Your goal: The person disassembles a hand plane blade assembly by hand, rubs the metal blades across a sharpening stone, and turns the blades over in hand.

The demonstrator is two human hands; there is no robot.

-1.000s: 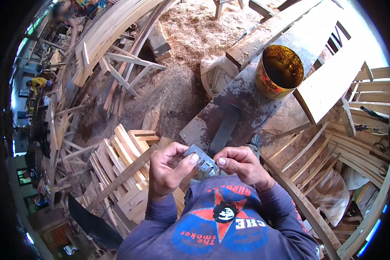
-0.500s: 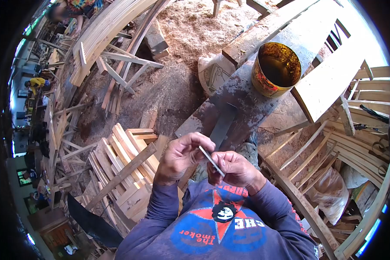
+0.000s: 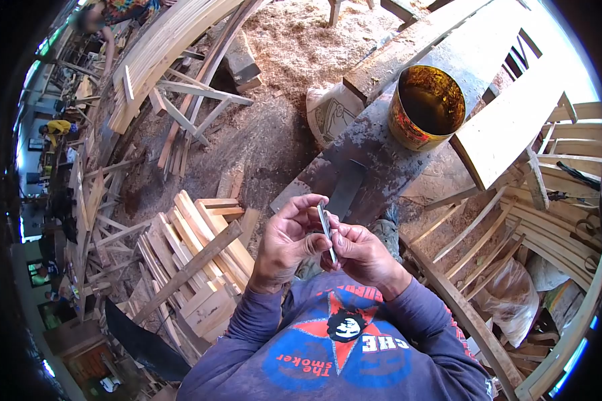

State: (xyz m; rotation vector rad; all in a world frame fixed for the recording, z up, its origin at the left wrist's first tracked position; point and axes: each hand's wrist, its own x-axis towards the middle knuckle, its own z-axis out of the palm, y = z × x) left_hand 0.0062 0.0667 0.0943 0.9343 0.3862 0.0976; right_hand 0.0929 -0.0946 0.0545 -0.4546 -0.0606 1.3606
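Note:
A thin, narrow metal blade (image 3: 326, 228), seen nearly edge-on, stands steeply between my two hands in front of my chest. My left hand (image 3: 289, 244) pinches it from the left, with fingers at its upper end and thumb near its lower part. On the other side, my right hand (image 3: 364, 255) grips it between thumb and curled fingers. Just beyond the hands, a dark flat rectangular slab (image 3: 348, 187) lies on a stained plank (image 3: 308, 180). Farther up that plank stands an open round tin (image 3: 427, 110), its inside stained yellow-brown, with dark contents.
Stacked wooden pieces (image 3: 194, 260) lie at the left, near a sawhorse (image 3: 201, 100) and long boards (image 3: 164, 57). A pale board (image 3: 508, 127) extends at the right above wooden slats. Shavings (image 3: 301, 47) cover the floor. Other people are at the far left.
The blade has turned from a diagonal slant to a steeper angle. My left fingers and thumb have closed farther along it. The tin and slab have stayed put.

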